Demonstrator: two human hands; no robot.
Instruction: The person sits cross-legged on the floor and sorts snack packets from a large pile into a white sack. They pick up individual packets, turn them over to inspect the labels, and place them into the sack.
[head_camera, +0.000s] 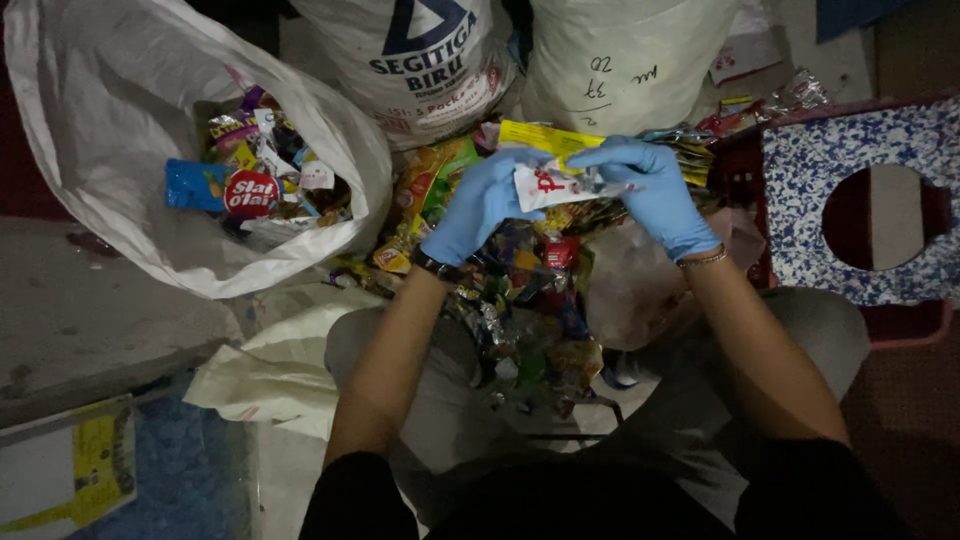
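Both my hands wear blue gloves and meet on a small white wrapper with red print (548, 185). My left hand (482, 203) pinches its left end; my right hand (650, 190) grips its right end, which trails into clear foil. Right under the hands lies a heap of colourful snack wrappers (525, 300), spread between my knees. A yellow wrapper (545, 137) lies just beyond my fingers.
An open white sack (120, 130) at the left holds several mixed wrappers. Two full white sacks (620, 60) stand behind the heap. A red stool with a blue-speckled top and a round hole (830, 200) is at the right. A crumpled white bag (270, 375) lies by my left knee.
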